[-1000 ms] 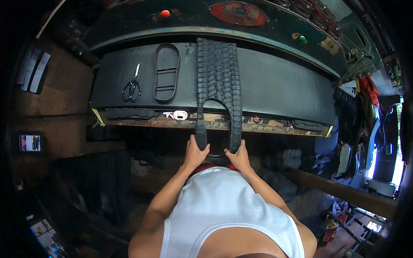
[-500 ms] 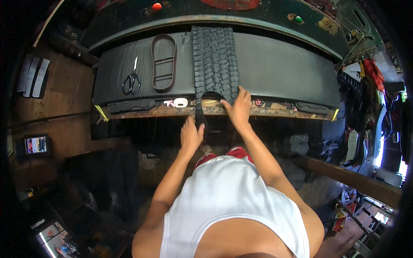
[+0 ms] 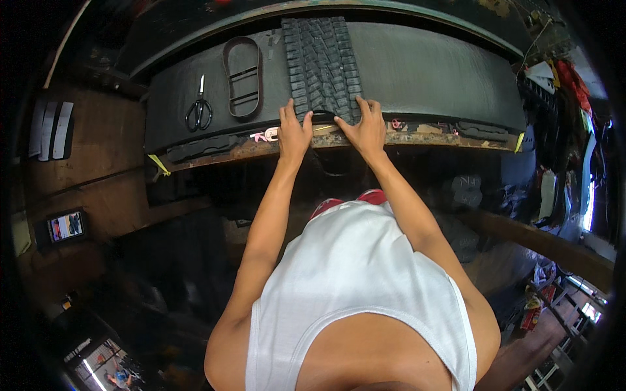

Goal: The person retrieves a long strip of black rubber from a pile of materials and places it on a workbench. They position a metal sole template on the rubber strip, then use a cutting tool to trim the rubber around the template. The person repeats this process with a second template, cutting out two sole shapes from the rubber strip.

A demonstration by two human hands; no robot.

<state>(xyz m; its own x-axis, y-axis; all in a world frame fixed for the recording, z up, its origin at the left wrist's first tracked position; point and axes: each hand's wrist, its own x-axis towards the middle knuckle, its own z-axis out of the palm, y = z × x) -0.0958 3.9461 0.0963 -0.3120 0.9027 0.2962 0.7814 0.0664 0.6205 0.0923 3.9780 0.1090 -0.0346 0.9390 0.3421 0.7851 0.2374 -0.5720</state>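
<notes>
A black strip of tyre tread (image 3: 319,62) lies lengthwise across the dark padded work surface (image 3: 424,72), its near end at the front edge. My left hand (image 3: 295,135) grips the near left corner of the strip, thumb toward the curved cut-out in that end. At the opposite corner my right hand (image 3: 366,130) holds the strip, its fingers over the right side and its thumb at the cut-out. Left of the tread lies a sole-shaped cutting die (image 3: 244,72) with crossbars. Farther left are black-handled scissors (image 3: 199,112), blades pointing away.
Behind the surface stands a dark green machine body (image 3: 176,32). A wooden ledge (image 3: 228,150) with small items runs along the front. To the left are pale strips (image 3: 63,130) and a lit phone (image 3: 66,225). A wooden beam (image 3: 541,247) crosses at right.
My left hand has moved up from below the ledge onto the strip's left corner. The strip's hanging near part no longer shows. My view has shifted, and the right hand stays on the strip.
</notes>
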